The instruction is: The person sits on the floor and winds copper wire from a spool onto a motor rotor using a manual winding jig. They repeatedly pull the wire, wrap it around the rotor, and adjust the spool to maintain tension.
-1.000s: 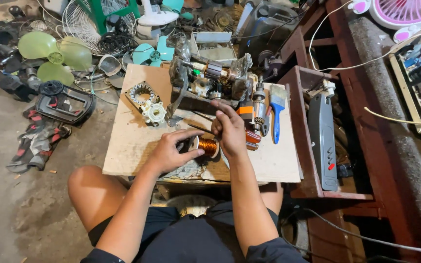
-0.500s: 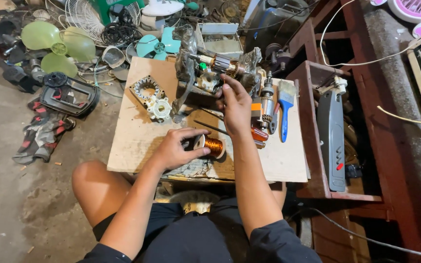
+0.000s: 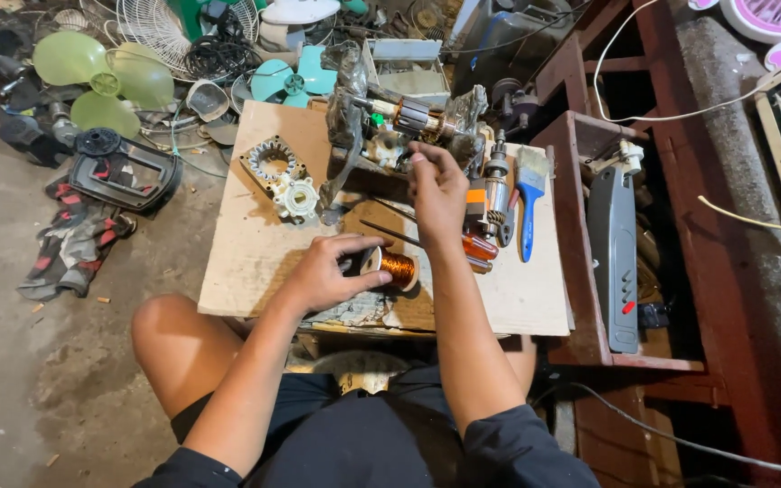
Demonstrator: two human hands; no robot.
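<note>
Copper-wire spool (image 3: 397, 267), shiny orange, lies gripped in left hand (image 3: 327, 271).

I see a copper-wire spool (image 3: 397, 267) lying on its side near the board's front edge. Farther back stands a motor armature (image 3: 418, 117), its orange winding lying across.

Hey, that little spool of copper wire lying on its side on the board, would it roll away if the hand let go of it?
Probably yes: the copper wire spool lies on its side on the flat cardboard sheet, held only by the left hand. Tightly wound metal likely makes it heavy for its size. Its round flange seems firm enough to grip.
</note>
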